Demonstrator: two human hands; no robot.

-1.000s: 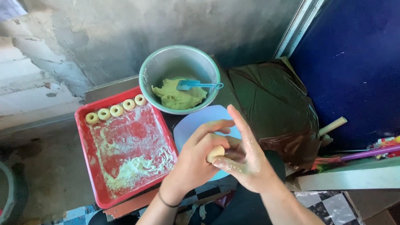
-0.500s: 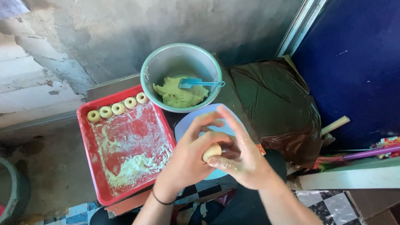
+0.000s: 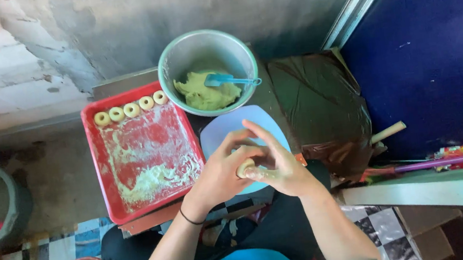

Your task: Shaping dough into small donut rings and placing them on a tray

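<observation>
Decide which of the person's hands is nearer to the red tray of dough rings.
Left. The left hand sits just off the red tray, by its near right corner. The right hand lies farther right, beyond the left hand, both pressed around a dough lump.

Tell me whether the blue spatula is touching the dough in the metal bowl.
Touching. The head view shows the blue spatula with its blade resting on the dough in the metal bowl, no gap visible.
</observation>
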